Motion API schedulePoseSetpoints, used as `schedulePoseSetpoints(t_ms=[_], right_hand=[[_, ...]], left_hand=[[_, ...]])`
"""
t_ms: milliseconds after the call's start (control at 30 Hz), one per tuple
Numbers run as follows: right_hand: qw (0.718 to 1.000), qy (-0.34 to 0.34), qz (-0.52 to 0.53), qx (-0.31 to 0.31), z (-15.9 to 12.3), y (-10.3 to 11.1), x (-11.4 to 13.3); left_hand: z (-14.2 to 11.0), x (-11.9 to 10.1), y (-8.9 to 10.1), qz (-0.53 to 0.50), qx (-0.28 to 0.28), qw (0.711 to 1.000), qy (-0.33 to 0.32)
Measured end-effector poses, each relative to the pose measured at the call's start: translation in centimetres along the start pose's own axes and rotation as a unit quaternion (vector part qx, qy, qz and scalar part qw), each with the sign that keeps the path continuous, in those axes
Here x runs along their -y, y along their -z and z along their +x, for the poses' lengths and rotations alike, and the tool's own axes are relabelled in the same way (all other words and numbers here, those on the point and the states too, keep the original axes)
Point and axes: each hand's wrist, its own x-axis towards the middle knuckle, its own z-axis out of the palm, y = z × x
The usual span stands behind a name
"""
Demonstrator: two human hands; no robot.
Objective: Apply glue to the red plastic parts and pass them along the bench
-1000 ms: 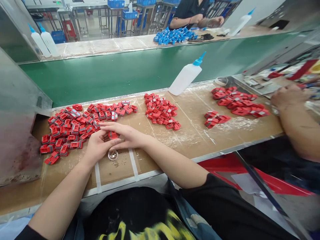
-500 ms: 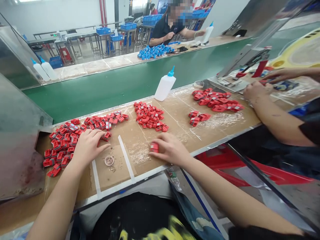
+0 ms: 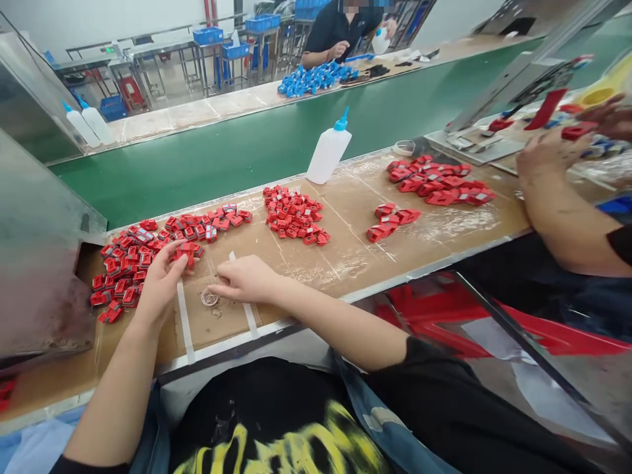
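My left hand (image 3: 160,283) reaches the right edge of a large heap of red plastic parts (image 3: 118,276), its fingers closed on a red part (image 3: 185,253). My right hand (image 3: 244,280) lies on the bench with its fingers stretched toward a small round glass dish (image 3: 209,298), close to it and holding nothing visible. The dish sits on a cardboard sheet (image 3: 217,329) between white tape strips (image 3: 185,322). Farther along are a smaller heap of red parts (image 3: 293,214) and more red parts (image 3: 434,184).
A white glue bottle (image 3: 328,153) with a blue nozzle stands at the bench's back edge, before a green conveyor belt (image 3: 187,164). A co-worker's hands (image 3: 548,161) work at the right. Across the belt, another person (image 3: 340,29) sits behind blue parts (image 3: 311,79).
My right hand has moved left toward the dish, and the red part it held is no longer visible. My left hand has moved up onto the heap's edge.
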Motion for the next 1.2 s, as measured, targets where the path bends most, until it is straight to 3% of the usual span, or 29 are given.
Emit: schedulePoseSetpoints(t_ms=[67,200,367,500,600,767,1200], right_hand=[[0.998,0.043,-0.026,0.027,1.5,-0.5,0.7],[0.995,0.084,-0.037,0.030,2.2,-0.4,0.5],[0.986,0.071,0.136,0.071,2.3,-0.6,0.1],[0.949,-0.009,0.305,-0.076,3.3,-2.4,-0.4],[0.923,-0.039,0.349,-0.159,4.1,-3.8,-0.8],[0.930,-0.037,0.320,-0.174,4.7,-4.9,-0.9],[0.943,-0.014,0.272,-0.189,4.4,-5.2,-1.1]], left_hand=[[-1.6,0.6,0.7,-0.085,-0.008,0.994,0.064],[-3.3,2.6,1.0,-0.095,0.004,0.992,0.083],[-3.3,4.3,0.4,0.003,0.012,0.997,0.077],[-3.2,4.7,0.1,0.045,0.021,0.998,0.044],[-3.2,4.8,0.1,0.060,0.023,0.998,0.026],[-3.2,4.9,0.0,0.070,0.024,0.997,0.019],[-3.3,4.6,0.0,0.072,0.020,0.997,0.034]])
